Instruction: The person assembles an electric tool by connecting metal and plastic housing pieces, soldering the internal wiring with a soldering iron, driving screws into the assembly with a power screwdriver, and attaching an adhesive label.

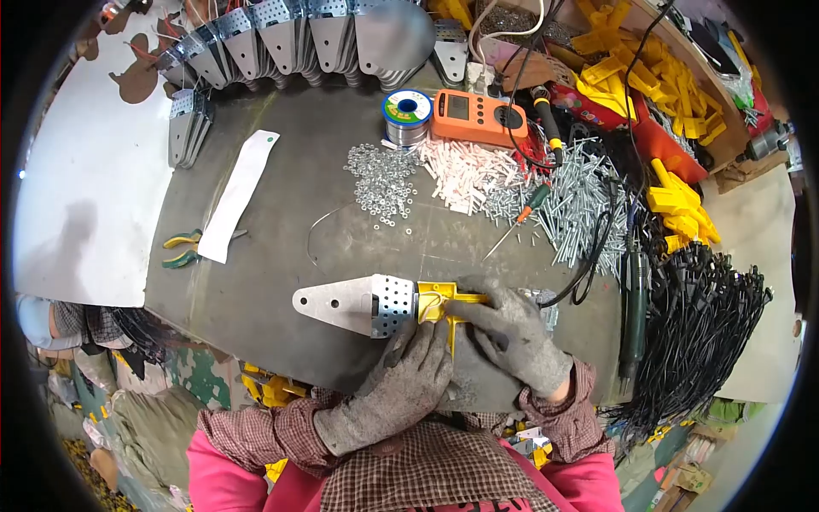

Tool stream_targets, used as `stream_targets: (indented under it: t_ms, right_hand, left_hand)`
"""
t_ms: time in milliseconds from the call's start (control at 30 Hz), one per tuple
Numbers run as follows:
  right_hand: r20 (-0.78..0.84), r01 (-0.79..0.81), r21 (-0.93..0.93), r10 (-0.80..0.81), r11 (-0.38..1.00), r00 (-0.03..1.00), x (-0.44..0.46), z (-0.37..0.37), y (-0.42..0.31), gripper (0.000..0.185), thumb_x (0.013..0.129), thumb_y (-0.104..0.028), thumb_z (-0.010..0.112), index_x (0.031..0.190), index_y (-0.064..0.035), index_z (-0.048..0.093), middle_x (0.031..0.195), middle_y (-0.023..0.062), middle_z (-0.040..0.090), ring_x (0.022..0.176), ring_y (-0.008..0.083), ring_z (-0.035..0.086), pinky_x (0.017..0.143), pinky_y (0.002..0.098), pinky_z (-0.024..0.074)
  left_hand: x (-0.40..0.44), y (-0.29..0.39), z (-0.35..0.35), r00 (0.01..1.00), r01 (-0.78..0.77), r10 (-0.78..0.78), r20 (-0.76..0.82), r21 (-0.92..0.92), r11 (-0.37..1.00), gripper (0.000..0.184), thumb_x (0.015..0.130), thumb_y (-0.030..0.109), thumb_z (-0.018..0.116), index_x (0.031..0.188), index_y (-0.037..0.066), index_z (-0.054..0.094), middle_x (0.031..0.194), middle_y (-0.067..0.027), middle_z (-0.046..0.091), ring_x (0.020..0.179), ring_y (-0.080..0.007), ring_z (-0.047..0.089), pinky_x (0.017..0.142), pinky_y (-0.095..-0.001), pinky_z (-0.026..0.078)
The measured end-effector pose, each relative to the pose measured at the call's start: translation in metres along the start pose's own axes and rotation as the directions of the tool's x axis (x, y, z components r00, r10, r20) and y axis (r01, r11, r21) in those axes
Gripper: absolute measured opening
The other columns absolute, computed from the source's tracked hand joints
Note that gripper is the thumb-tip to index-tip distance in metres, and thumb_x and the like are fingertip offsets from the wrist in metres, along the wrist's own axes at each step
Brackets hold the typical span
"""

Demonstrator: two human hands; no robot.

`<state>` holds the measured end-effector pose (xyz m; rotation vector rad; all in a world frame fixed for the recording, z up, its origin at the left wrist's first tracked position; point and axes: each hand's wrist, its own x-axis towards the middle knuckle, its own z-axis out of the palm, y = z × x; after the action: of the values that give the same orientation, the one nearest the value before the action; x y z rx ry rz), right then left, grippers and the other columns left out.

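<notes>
A flat, pointed grey metal plate [333, 300] with holes lies on the table in front of me. Its wide end sits in a perforated metal sleeve [393, 305], which joins a yellow plastic handle shell [436, 292] with light wires inside. My gloved left hand [403, 375] grips the shell from below, close to the sleeve, fingers together. Over the shell's right end is my gloved right hand [522, 337], its fingers closed around the yellow plastic and one fingertip at the open cavity. The right hand hides part of the shell, and a black cable [578, 286] runs beside it.
Piles of nuts [380, 181], pale sleeves [467, 175] and screws [584, 205] lie beyond my hands. Nearby are a screwdriver [520, 219], solder spool [407, 124], orange meter [478, 118], pliers [181, 248] and paper strip [239, 198]. Black cords [695, 333] hang at right; metal plate assemblies [286, 38] line the back.
</notes>
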<state>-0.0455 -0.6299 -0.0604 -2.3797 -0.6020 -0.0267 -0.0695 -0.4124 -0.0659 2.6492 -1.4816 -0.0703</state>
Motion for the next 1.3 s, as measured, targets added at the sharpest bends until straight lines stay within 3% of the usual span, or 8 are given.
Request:
stream_targets:
  t_ms: [333,400,433,533,767,867,1067,1300]
  right_hand:
    - [0.312,-0.238,0.07,0.206,0.969,0.927,0.034,-0.063,0.012,0.025,0.091,-0.013,0.062,0.115,-0.0088,0.068,0.107,0.0157,0.068,0.095,0.0255,0.068,0.086,0.0354,0.0536]
    - [-0.296,-0.258,0.371,0.376,0.892,0.878,0.065,-0.105,0.043,0.021,0.095,-0.015,0.055,0.101,-0.0001,0.069,0.095,0.0201,0.07,0.092,0.0318,0.07,0.079,0.0353,0.0532]
    - [-0.56,-0.056,0.238,0.184,0.97,0.808,0.087,-0.136,0.075,0.022,0.095,-0.013,0.053,0.102,0.0016,0.067,0.09,0.0196,0.071,0.089,0.0286,0.071,0.075,0.0343,0.0531]
    - [-0.772,-0.474,-0.214,0.149,0.854,0.618,0.143,-0.19,0.183,0.033,0.095,-0.023,0.053,0.127,-0.0139,0.059,0.085,0.0234,0.068,0.08,0.0439,0.066,0.07,0.051,0.0531]
    - [-0.683,-0.829,-0.288,0.504,0.479,0.529,0.197,-0.216,0.267,0.071,0.079,-0.068,0.063,0.125,-0.0135,0.063,0.115,0.0205,0.067,0.105,0.0332,0.066,0.088,0.0447,0.0533]
    - [-0.716,-0.839,-0.4,0.446,0.369,0.537,0.193,-0.233,0.285,0.052,0.083,-0.05,0.071,0.118,-0.0117,0.064,0.103,0.02,0.068,0.1,0.0328,0.067,0.082,0.0434,0.056]
    - [-0.603,-0.387,-0.29,0.147,0.875,0.784,0.043,-0.224,0.111,0.034,0.091,-0.023,0.061,0.117,-0.0085,0.045,0.09,0.0154,0.065,0.078,0.0326,0.068,0.069,0.0415,0.0512]
    - [-0.081,-0.563,0.425,0.649,0.709,0.756,-0.101,-0.149,0.034,0.033,0.092,-0.012,0.058,0.122,-0.0083,0.046,0.105,0.0037,0.05,0.094,0.0151,0.053,0.088,0.0296,0.0439]
  left_hand:
    - [-0.006,0.0,0.003,0.999,0.018,-0.021,-0.029,-0.113,0.993,0.047,0.086,0.035,0.063,0.115,-0.002,0.06,0.139,-0.026,0.047,0.129,-0.0384,0.045,0.103,-0.06,0.038]
    - [-0.006,-0.001,0.003,0.998,0.002,-0.004,-0.057,-0.037,0.999,0.052,0.085,0.043,0.066,0.113,-0.001,0.061,0.138,-0.0249,0.049,0.13,-0.0369,0.044,0.103,-0.0577,0.04]
    - [-0.006,0.0,0.007,0.996,0.009,-0.009,-0.087,-0.002,1.0,0.052,0.086,0.043,0.065,0.112,-0.001,0.061,0.137,-0.0234,0.051,0.128,-0.0363,0.046,0.104,-0.0579,0.037]
    - [-0.007,0.006,0.036,0.955,0.065,-0.062,-0.291,0.002,0.998,0.051,0.085,0.037,0.064,0.116,-0.003,0.058,0.131,-0.0249,0.052,0.126,-0.0403,0.048,0.088,-0.0456,0.053]
    - [-0.006,0.01,0.027,0.953,0.079,-0.107,-0.285,-0.107,0.991,0.041,0.084,0.029,0.068,0.108,-0.002,0.059,0.122,-0.0281,0.055,0.118,-0.0433,0.051,0.093,-0.0488,0.05]
    - [-0.007,0.01,0.025,0.952,0.08,-0.126,-0.281,-0.168,0.983,0.042,0.085,0.03,0.068,0.11,-0.002,0.059,0.123,-0.0286,0.055,0.118,-0.044,0.051,0.094,-0.0494,0.049]
    - [-0.007,-0.004,0.04,0.991,0.07,-0.096,-0.093,-0.251,0.966,0.052,0.087,0.044,0.065,0.113,-0.001,0.061,0.135,-0.0233,0.052,0.125,-0.0376,0.049,0.107,-0.0559,0.035]
    - [-0.004,-0.003,0.0,1.0,0.009,-0.006,0.021,-0.114,0.993,0.05,0.089,0.037,0.061,0.12,-0.002,0.059,0.14,-0.0264,0.047,0.135,-0.0429,0.036,0.108,-0.0585,0.034]
